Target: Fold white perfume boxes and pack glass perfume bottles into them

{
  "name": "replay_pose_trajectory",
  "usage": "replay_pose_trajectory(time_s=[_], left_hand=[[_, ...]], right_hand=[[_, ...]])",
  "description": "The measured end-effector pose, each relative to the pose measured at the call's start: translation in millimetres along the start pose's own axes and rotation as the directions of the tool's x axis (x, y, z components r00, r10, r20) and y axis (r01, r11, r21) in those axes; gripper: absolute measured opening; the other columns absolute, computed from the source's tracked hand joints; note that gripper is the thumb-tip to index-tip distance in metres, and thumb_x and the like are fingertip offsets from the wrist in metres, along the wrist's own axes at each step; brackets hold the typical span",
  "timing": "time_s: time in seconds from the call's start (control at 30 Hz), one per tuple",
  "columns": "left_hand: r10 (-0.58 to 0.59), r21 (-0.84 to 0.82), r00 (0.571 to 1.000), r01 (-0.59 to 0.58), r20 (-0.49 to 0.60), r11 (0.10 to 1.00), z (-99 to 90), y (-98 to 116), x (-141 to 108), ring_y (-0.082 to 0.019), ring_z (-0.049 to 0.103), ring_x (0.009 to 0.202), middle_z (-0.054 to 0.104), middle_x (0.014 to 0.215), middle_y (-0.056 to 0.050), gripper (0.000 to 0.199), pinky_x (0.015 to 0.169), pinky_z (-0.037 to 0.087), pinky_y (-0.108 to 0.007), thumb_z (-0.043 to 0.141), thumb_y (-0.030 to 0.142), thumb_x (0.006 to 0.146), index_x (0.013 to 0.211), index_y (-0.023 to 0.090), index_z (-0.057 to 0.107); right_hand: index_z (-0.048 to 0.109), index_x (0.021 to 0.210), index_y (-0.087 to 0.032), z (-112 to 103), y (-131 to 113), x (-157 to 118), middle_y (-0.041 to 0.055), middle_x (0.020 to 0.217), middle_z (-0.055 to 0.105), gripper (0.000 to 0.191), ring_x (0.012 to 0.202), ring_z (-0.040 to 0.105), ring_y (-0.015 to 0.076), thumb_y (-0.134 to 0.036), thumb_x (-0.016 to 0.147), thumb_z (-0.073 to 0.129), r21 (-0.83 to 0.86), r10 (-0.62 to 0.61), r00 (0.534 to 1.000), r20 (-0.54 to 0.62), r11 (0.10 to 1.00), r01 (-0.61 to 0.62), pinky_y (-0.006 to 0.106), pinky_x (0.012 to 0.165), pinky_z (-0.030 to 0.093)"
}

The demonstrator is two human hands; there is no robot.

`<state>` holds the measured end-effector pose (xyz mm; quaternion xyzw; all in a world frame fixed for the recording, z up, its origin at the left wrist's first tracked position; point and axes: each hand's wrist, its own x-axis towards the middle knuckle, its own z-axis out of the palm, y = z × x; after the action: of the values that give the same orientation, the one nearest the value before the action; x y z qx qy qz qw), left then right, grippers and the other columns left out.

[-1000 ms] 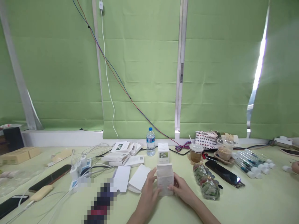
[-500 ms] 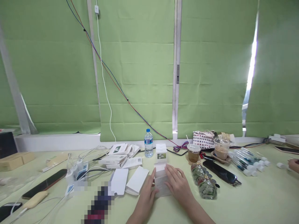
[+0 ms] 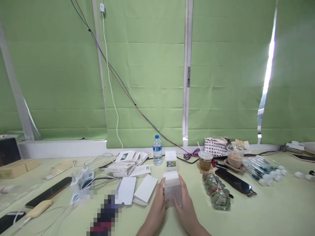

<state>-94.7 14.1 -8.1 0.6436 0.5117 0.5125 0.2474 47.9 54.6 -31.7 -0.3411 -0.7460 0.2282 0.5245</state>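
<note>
Between my two hands stands a small white box [image 3: 172, 187], its top facing up and its near side greyish in shadow. My left hand [image 3: 158, 200] presses on its left side, fingers together and thumb at the near face. My right hand [image 3: 185, 201] grips the right side, its thumb also at the near face. Just behind is another white box [image 3: 170, 161] with a picture on its front. To the left lie a flattened white box [image 3: 145, 190] and a white card piece [image 3: 126, 190].
A pile of flat white boxes [image 3: 126, 164], a water bottle [image 3: 157, 150], and cables lie behind. At right are drink cups [image 3: 205, 161], wrapped round items [image 3: 216, 191], a black case [image 3: 235, 182] and clear tubes [image 3: 264, 168]. Phones [image 3: 49, 191] lie at left.
My right hand has come off the box's top and far part to its right side. The box's top now shows between both hands. At the right edge, another person's hand has left the view.
</note>
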Motion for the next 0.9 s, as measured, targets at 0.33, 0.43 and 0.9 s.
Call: replay_pose_trajectory(time_s=[0.33, 0.43, 0.9], left_hand=[[0.082, -0.062, 0.996, -0.08, 0.03, 0.995, 5.0, -8.5, 2.3, -0.025, 0.012, 0.144, 0.022, 0.155, -0.009, 0.066, 0.117, 0.011, -0.043, 0.037, 0.019, 0.092, 0.15, 0.023, 0.005], [0.092, -0.047, 0.995, -0.09, 0.035, 0.995, 4.5, -11.3, 2.3, -0.025, 0.014, 0.143, 0.025, 0.154, -0.009, 0.066, 0.117, 0.011, -0.043, 0.037, 0.019, 0.092, 0.15, 0.024, 0.005], [0.029, -0.032, 0.997, -0.026, 0.074, 0.999, 10.5, -8.5, 17.0, -0.022, 0.037, 0.134, 0.034, 0.151, -0.007, 0.076, 0.112, 0.027, -0.039, 0.043, 0.015, 0.085, 0.149, 0.026, 0.004]], right_hand=[[0.005, 0.15, -0.02, -2.3, 0.4, -2.0, 0.0075, 0.154, 0.028, 0.07, 0.138, 0.031, 0.0207, -0.02, 0.089, 0.041, 0.148, 0.035, 0.998, 0.05, 0.988, -0.042, 0.036, 0.109, 0.035], [0.008, 0.15, -0.02, -1.9, 2.4, -2.5, 0.0069, 0.153, 0.029, 0.07, 0.138, 0.032, 0.021, -0.019, 0.088, 0.042, 0.145, 0.031, 0.999, 0.039, 0.989, -0.036, 0.036, 0.109, 0.035], [0.035, 0.141, -0.03, -41.2, 24.1, 30.7, 0.0038, 0.129, 0.053, 0.055, 0.12, 0.051, 0.0183, -0.017, 0.087, 0.042, 0.058, -0.022, 0.985, 0.173, 0.998, 0.012, 0.031, 0.099, 0.043]])
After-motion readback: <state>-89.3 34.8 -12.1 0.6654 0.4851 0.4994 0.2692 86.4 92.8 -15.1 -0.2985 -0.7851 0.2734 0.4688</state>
